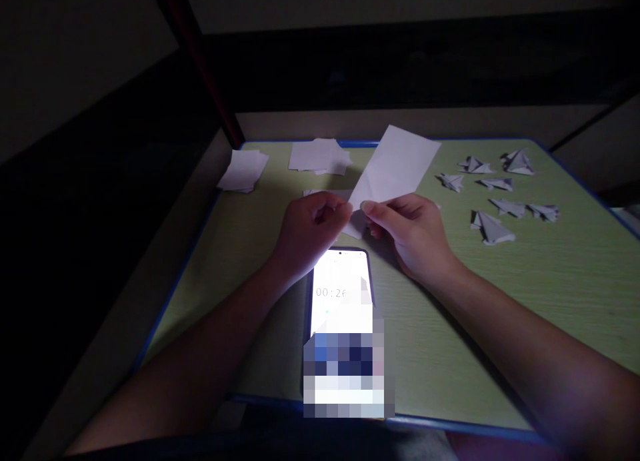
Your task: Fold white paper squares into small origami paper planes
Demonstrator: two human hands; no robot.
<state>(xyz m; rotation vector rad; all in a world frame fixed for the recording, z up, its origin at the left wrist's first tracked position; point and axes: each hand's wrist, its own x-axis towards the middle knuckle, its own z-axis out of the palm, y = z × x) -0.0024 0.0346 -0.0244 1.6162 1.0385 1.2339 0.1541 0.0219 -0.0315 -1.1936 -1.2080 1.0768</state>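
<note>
A white sheet of paper (395, 164) is held up over the middle of the green table (550, 274), folded into a long strip that slants up to the right. My left hand (310, 231) pinches its lower end with closed fingers. My right hand (413, 234) grips the same end from the right, thumb on top. Below the hands lies a lit phone (341, 288) showing a timer.
Two piles of white paper sheets (245, 170) (320, 156) lie at the table's far left edge. Several folded paper planes (493, 226) are spread over the far right. A dark red post (200, 54) rises behind the table. The room is dim.
</note>
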